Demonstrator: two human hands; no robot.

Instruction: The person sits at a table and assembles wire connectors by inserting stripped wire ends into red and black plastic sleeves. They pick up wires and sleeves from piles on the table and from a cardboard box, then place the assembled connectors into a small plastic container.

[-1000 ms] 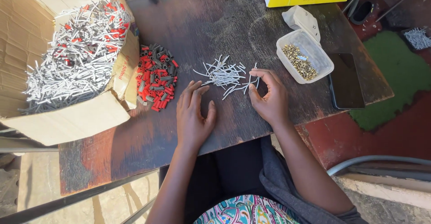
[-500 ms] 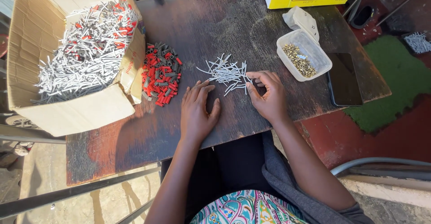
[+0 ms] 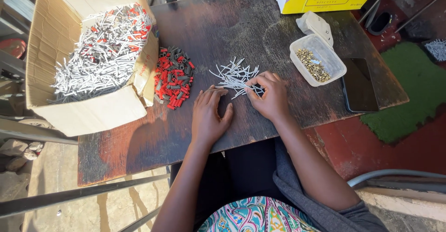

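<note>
Grey thin metal pins are lying in a loose heap mid-table, and the right hand is pinching one at the heap's near edge. Lifting it singly, without dragging neighbours, seems wise. The left hand is resting flat and relaxed on the dark wooden table. Red and grey plastic plugs and an open cardboard box are crowding the left; a clear tub of brass bits is sitting right.
</note>
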